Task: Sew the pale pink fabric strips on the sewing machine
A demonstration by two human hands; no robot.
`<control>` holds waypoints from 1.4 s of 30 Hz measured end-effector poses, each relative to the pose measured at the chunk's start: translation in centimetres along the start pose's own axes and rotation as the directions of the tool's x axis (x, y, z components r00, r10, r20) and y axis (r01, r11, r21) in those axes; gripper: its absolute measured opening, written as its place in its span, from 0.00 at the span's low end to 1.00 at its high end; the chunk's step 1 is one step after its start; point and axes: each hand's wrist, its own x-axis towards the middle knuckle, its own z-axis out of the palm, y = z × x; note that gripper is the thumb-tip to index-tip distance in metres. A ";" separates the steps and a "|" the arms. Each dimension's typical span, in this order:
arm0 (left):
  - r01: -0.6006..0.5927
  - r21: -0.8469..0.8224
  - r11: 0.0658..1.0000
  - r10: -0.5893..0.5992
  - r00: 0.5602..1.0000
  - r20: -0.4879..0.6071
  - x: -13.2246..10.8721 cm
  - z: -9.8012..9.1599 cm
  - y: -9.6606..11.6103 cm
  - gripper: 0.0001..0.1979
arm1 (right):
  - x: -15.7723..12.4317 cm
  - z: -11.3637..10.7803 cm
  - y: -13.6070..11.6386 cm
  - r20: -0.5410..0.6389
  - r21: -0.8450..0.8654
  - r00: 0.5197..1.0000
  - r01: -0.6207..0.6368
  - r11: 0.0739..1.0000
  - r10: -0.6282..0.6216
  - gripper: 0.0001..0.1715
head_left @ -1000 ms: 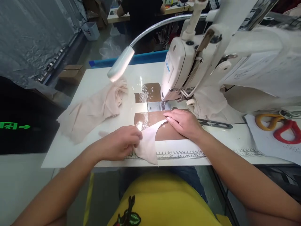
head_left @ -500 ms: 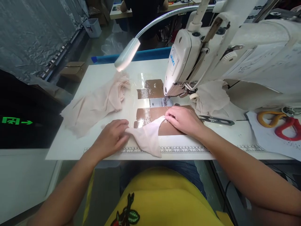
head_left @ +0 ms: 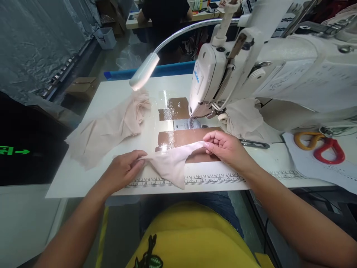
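A pale pink fabric piece (head_left: 171,165) is stretched between my two hands over the table's front part, its loose point hanging down across the printed ruler strip (head_left: 195,181). At its left end, my left hand (head_left: 122,169) pinches a corner between thumb and fingers. My right hand (head_left: 223,145) grips the other end, just in front of the sewing machine (head_left: 206,85). Behind the fabric are the needle plate (head_left: 182,124) and brown taped patches (head_left: 167,138). Thread snips (head_left: 255,144) lie beyond my right wrist.
A heap of pale fabric pieces (head_left: 111,126) lies on the left of the table. More fabric (head_left: 244,117) sits under the machine arm. Scissors with red and yellow handles (head_left: 329,150) rest on paper at the right. A lamp (head_left: 145,70) hangs over the table; a person (head_left: 166,18) sits beyond.
Both hands have drawn slightly apart, pulling the fabric's upper edge straighter. The right hand has turned so its thumb and fingers show pinching the end. The view has shifted a little.
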 end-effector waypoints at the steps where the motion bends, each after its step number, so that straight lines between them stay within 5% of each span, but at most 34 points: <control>1: 0.000 -0.014 1.000 0.000 1.000 0.003 0.1 0.0 -0.1 0.15 | -0.1 0.0 0.2 -0.011 0.025 1.000 -0.018 1.000 0.018 0.14; 8: -0.003 0.033 0.999 0.003 1.000 -0.011 0.6 -0.1 0.0 0.14 | -0.1 0.1 0.7 -0.054 -0.019 0.998 -0.022 1.000 0.021 0.19; 11: -0.076 0.132 0.988 0.094 0.986 -0.139 0.7 -0.9 0.3 0.11 | -0.5 -0.1 -0.1 -0.101 -0.172 0.982 0.143 0.975 -0.162 0.13; 13: -0.147 0.234 0.961 0.221 0.917 -0.332 0.4 -1.9 0.5 0.07 | -1.0 -0.4 -0.8 -0.192 -0.342 0.872 0.370 0.864 -0.450 0.09; 15: -0.215 0.371 0.903 0.385 0.788 -0.481 0.0 -2.9 0.7 0.05 | -1.7 -0.7 -1.3 -0.211 -0.504 0.673 0.546 0.669 -0.709 0.10; 17: -0.283 0.482 0.829 0.514 0.726 -0.458 -0.6 -3.4 0.5 0.06 | -2.3 -1.0 -1.1 -0.121 -0.586 0.544 0.636 0.502 -0.830 0.12; 18: -0.319 0.503 0.804 0.538 0.750 -0.384 -1.0 -3.5 0.3 0.06 | -2.6 -1.2 -0.7 -0.042 -0.597 0.547 0.658 0.460 -0.836 0.13; 21: -0.372 0.439 0.818 0.447 0.891 -0.078 -1.8 -2.7 -0.6 0.07 | -3.2 -1.4 1.5 0.222 -0.598 0.698 0.649 0.471 -0.681 0.13; 23: -0.355 0.380 0.854 0.372 0.928 0.032 -2.3 -1.9 -1.0 0.11 | -3.7 -1.7 3.1 0.313 -0.598 0.763 0.621 0.507 -0.566 0.14; 27: -0.388 0.254 0.886 0.426 0.898 -0.111 -2.4 -0.9 0.3 0.13 | -4.7 -2.1 4.0 0.220 -0.567 0.769 0.601 0.563 -0.600 0.20; 31: -0.478 0.150 0.865 0.500 0.841 -0.204 -0.4 0.7 4.1 0.12 | -4.7 -1.0 2.2 0.139 -0.545 0.716 0.632 0.551 -0.684 0.25; 36: -0.466 0.240 0.852 0.492 0.868 -0.060 2.8 5.3 7.4 0.19 | -4.5 1.6 2.4 0.260 -0.639 0.732 0.620 0.456 -0.630 0.21; 42: -0.356 0.361 0.862 0.343 0.934 0.102 2.8 8.1 6.8 0.27 | -5.8 1.0 4.5 0.242 -0.714 0.812 0.520 0.469 -0.531 0.21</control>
